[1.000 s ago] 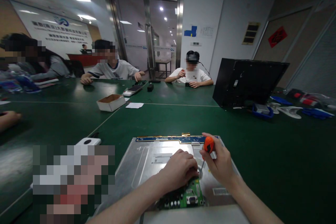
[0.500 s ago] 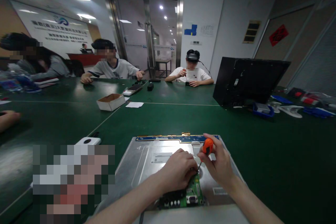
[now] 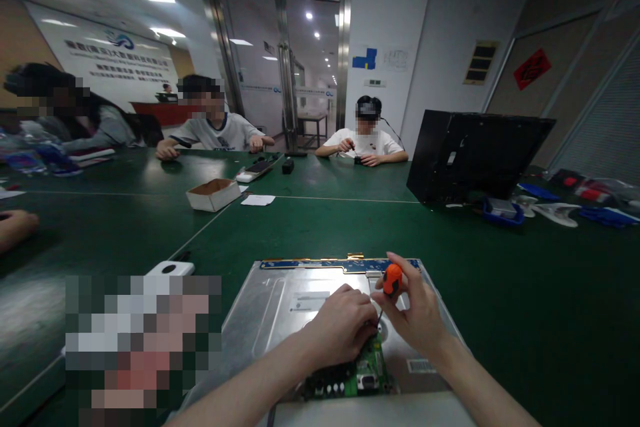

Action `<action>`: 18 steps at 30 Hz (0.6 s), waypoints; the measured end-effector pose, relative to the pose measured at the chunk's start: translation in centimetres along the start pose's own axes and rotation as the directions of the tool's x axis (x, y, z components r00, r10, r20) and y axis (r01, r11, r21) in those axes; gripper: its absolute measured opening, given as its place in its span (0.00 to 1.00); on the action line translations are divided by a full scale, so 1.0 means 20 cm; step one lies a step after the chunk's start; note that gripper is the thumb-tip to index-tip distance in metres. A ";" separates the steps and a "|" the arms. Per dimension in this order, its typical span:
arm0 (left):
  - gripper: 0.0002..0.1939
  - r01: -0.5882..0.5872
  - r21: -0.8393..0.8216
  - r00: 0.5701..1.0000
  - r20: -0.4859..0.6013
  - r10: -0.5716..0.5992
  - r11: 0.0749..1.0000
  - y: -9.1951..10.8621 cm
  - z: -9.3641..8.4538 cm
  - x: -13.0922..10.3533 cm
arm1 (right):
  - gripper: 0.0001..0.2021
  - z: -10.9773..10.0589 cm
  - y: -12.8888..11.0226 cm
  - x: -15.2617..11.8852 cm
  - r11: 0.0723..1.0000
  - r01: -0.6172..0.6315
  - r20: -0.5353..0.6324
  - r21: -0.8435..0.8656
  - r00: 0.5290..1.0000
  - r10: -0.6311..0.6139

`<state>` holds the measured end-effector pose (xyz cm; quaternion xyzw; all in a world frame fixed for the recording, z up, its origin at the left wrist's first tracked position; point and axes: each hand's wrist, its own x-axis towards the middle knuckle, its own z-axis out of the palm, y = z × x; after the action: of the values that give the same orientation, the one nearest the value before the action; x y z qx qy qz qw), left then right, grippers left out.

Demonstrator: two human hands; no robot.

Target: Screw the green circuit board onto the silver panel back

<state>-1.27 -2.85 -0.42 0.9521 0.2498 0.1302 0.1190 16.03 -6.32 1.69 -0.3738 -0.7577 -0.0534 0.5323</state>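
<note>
A flat, shiny panel [image 3: 250, 320] of gray metal is laid on the smooth green table [image 3: 320, 230], right in front of the person. Ridges and round marks are pressed into its face. Along its far edge a long, thin blue strip [image 3: 320, 267] is seen, and a white label [image 3: 421, 365] is stuck near its right side. On the near part of the panel a green board [image 3: 367, 367] is set, with small, bumpy metal parts along its near edge.

The board's far end is partly covered by the left hand [image 3: 345, 320]. Its fingers are curled in, and it cannot be told whether anything is pinched under them. By the right hand [image 3: 415, 310], a screwdriver [image 3: 393, 279] is gripped between thumb and fingers. Its fat, round handle is orange and black, and its thin shaft is slanted down toward the left fingertips. Where the tip rests is hidden.
</note>
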 end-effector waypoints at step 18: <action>0.05 -0.029 -0.024 1.000 -0.012 0.029 0.999 -0.01 0.01 0.00 | 0.28 -0.02 -0.01 -0.01 0.997 0.038 0.015 -0.068 0.999 -0.037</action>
<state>-1.31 -2.67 -0.73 0.9533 0.2350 0.1404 0.1273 16.15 -6.77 1.85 -0.3777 -0.7659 -0.0869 0.5130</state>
